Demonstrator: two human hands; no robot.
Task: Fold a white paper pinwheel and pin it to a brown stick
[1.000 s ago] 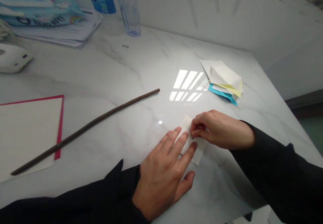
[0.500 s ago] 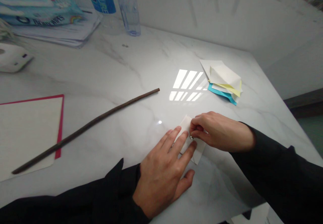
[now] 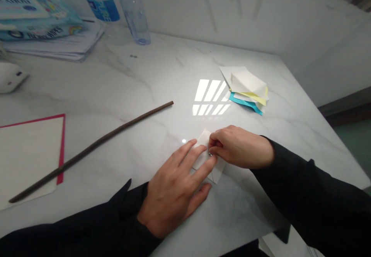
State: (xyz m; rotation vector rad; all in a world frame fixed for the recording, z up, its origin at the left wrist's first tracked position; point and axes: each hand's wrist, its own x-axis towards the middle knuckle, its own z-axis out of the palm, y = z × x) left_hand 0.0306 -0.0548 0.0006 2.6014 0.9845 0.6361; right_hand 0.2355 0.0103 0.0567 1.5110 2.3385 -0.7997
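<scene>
A small folded piece of white paper (image 3: 215,174) lies on the marble-patterned table beneath both hands. My left hand (image 3: 176,187) rests on it with fingers spread flat, pressing its left part. Over the paper's right side, my right hand (image 3: 239,145) is closed in a pinch, thumb and fingers together. A tiny shiny metal object (image 3: 210,154) shows at the fingertips; most of it is hidden, so its kind does not show. The tip of my left index finger is right beside it.
A long brown stick (image 3: 116,132) lies left, across a red-edged cream sheet (image 3: 31,152). Folded white, yellow and blue papers (image 3: 246,87) sit at the back right. Behind are a wipes pack (image 3: 37,21), a paper stack (image 3: 81,48), a labelled bottle (image 3: 102,7) and a bluish bottle (image 3: 135,17).
The whole view has shifted, so table things appear farther left. Both hands stay on the folded paper in nearly the same pose, the right still pinching.
</scene>
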